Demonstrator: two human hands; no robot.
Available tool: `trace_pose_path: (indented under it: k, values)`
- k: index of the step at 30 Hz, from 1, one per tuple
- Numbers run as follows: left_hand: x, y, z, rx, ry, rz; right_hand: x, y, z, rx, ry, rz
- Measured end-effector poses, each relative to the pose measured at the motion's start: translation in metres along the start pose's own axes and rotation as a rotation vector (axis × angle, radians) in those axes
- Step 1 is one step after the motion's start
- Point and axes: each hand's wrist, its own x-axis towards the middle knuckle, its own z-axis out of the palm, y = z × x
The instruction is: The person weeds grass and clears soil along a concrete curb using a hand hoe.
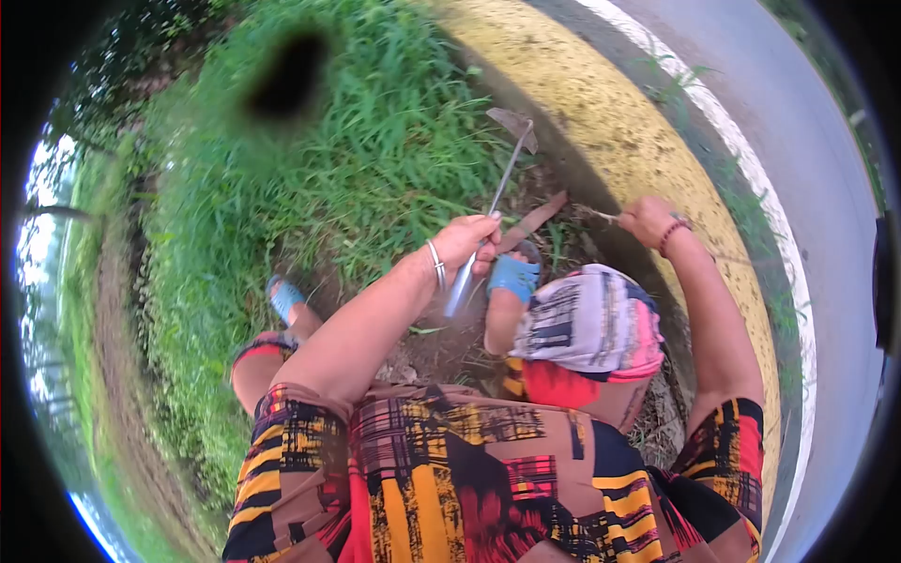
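My left hand, with a bangle at its wrist, is closed around the handle of a small hand hoe. Its flat metal head points away from me, over the edge of the grass by the kerb. The handle's pale bluish end sticks out below my fist. Over the kerb, my right hand is closed on a thin, pale plant stalk, whose frayed end points left. Between both hands, a flat brown strip lies on the soil near my sandal; I cannot tell what it is.
Tall green grass grows ahead and to the left. A yellow-painted kerb curves along the right, with a white line and road beyond. My feet wear blue sandals. A patterned cloth covers my right knee.
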Motion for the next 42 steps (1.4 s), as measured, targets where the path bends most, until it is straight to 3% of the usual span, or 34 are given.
trace_pose_path:
  k: [5, 6, 7, 9, 11, 15, 17, 20, 23, 25, 26, 29, 31, 33, 35, 38, 42]
  values:
    - [-0.045, -0.023, -0.069, -0.229, 0.043, -0.135, -0.023, -0.017, 0.027, -0.06, 0.213, -0.145]
    - [-0.048, -0.031, -0.089, -0.28, 0.026, -0.102, -0.021, -0.013, 0.028, 0.07, 0.319, -0.23]
    - [-0.059, -0.029, -0.091, -0.306, 0.088, -0.078, -0.021, -0.015, 0.027, 0.205, 0.42, -0.308]
    - [-0.071, -0.04, -0.102, -0.234, 0.31, -0.135, -0.032, -0.027, 0.002, 0.424, 0.336, -0.296]
    - [-0.068, -0.08, -0.122, -0.029, 0.531, -0.181, -0.052, -0.053, -0.03, 0.413, 0.398, -0.372]
    - [-0.083, -0.134, -0.153, -0.109, 0.588, -0.228, -0.099, -0.118, -0.083, 0.278, 0.576, -0.643]
    - [-0.103, -0.112, -0.143, -0.189, 0.675, -0.185, -0.127, -0.154, -0.094, 0.166, 0.611, -0.715]
    - [-0.113, -0.073, -0.162, -0.268, 0.446, 0.117, -0.155, -0.204, -0.099, 0.184, 0.565, -0.975]
    - [-0.101, -0.058, -0.176, -0.283, 0.608, 0.185, -0.159, -0.235, -0.094, 0.141, 0.403, -1.145]
    - [-0.069, -0.102, -0.211, -0.054, 0.787, 0.243, -0.149, -0.247, -0.08, 0.042, 0.356, -1.112]
    - [-0.072, -0.109, -0.195, -0.02, 0.903, 0.155, -0.143, -0.247, -0.073, -0.039, 0.301, -1.074]
    - [-0.075, -0.173, -0.196, 0.144, 0.859, -0.077, -0.137, -0.236, -0.064, -0.066, 0.188, -1.024]
    - [-0.073, -0.22, -0.202, 0.332, 0.922, -0.038, -0.137, -0.232, -0.068, -0.073, 0.181, -0.996]
    - [-0.086, -0.189, -0.173, 0.264, 0.947, -0.02, -0.138, -0.232, -0.066, -0.103, 0.16, -0.97]
    - [-0.084, -0.148, -0.169, -0.113, 0.892, 0.125, -0.138, -0.233, -0.063, -0.083, 0.162, -0.985]
    - [-0.078, -0.101, -0.18, -0.114, 0.884, 0.2, -0.141, -0.236, -0.061, -0.049, 0.131, -1.019]
    - [-0.065, -0.105, -0.184, -0.029, 0.868, 0.09, -0.142, -0.235, -0.062, -0.086, 0.11, -1.012]
